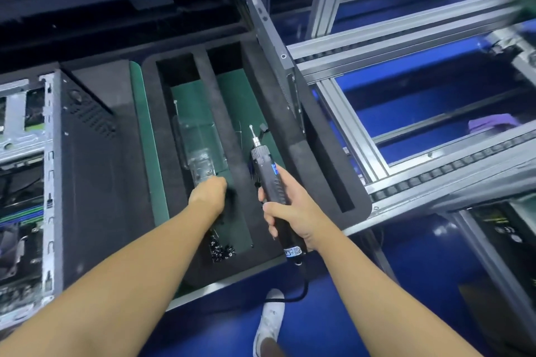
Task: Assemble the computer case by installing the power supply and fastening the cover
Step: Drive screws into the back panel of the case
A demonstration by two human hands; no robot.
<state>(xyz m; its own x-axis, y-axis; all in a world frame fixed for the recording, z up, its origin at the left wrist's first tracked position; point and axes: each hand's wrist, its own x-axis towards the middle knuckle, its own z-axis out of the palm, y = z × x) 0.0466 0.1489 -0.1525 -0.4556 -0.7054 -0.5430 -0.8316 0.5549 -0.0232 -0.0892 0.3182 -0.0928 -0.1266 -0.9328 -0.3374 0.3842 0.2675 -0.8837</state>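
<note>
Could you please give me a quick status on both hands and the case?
Right hand gripping electric screwdriver, bit pointing away. Left hand down in foam tray near screws, grip unclear. Case open at left.

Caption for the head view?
Right hand grips a black corded electric screwdriver; left hand reaches into a black foam tray.

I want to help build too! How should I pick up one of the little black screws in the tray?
Pinch one off the top of the loose screws with fingertips, coming straight down: the walls of the foam tray close off both sides.
</note>
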